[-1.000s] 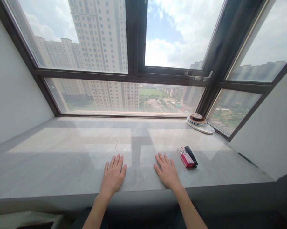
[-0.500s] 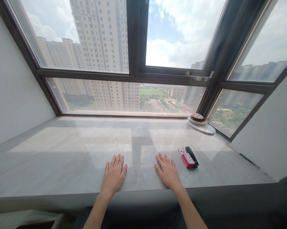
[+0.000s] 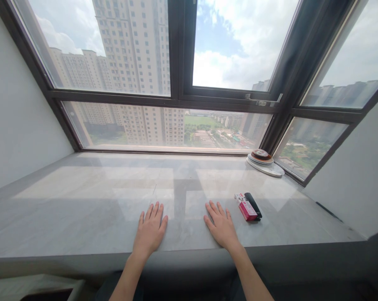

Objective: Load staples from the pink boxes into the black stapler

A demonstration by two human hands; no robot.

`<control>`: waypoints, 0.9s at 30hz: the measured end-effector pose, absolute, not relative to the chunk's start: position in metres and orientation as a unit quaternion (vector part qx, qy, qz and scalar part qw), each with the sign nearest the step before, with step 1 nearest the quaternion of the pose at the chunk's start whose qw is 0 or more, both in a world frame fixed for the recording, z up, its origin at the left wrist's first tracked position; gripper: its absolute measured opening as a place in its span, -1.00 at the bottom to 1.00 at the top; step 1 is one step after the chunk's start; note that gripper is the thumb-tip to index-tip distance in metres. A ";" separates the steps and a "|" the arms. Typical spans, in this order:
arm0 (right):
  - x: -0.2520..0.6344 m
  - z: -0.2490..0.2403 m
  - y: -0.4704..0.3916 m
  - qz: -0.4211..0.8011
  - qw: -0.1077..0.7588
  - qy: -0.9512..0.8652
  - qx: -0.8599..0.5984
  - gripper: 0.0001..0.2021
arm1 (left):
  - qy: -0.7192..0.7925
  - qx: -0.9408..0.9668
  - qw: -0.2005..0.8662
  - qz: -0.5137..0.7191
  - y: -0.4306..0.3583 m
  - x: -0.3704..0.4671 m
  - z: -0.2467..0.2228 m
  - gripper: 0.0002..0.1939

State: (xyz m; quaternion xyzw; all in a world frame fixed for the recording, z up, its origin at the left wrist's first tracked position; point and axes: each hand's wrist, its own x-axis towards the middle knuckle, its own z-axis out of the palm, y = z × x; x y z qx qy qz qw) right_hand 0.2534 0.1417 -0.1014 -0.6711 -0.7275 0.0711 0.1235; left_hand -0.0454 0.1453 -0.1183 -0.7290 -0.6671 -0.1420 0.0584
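Nothing is visibly changing; nothing is being handled. Left hand (image 3: 151,230) and right hand (image 3: 221,226) are still lying palm-down on the ledge (image 3: 82,221), fingers spreading loosely, gripping nothing. Pink-and-white box (image 3: 247,209) and black stapler-like object (image 3: 254,205) are sitting just right of the right hand.

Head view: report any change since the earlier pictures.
The scene drifts slightly right in frame; nothing was grasped or released. Left hand and right hand stay flat on the sill; pink-and-white box, black object and plate stack stay put.
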 end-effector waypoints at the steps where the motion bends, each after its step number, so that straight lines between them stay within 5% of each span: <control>1: 0.253 -0.102 0.142 0.071 0.124 -0.727 -0.671 -0.42 | -0.667 -0.729 0.057 -0.142 0.145 -0.045 -0.118 -0.42; 27: 0.252 -0.101 0.141 0.071 0.121 -0.727 -0.672 -0.42 | -0.672 -0.726 0.044 -0.143 0.145 -0.046 -0.118 -0.42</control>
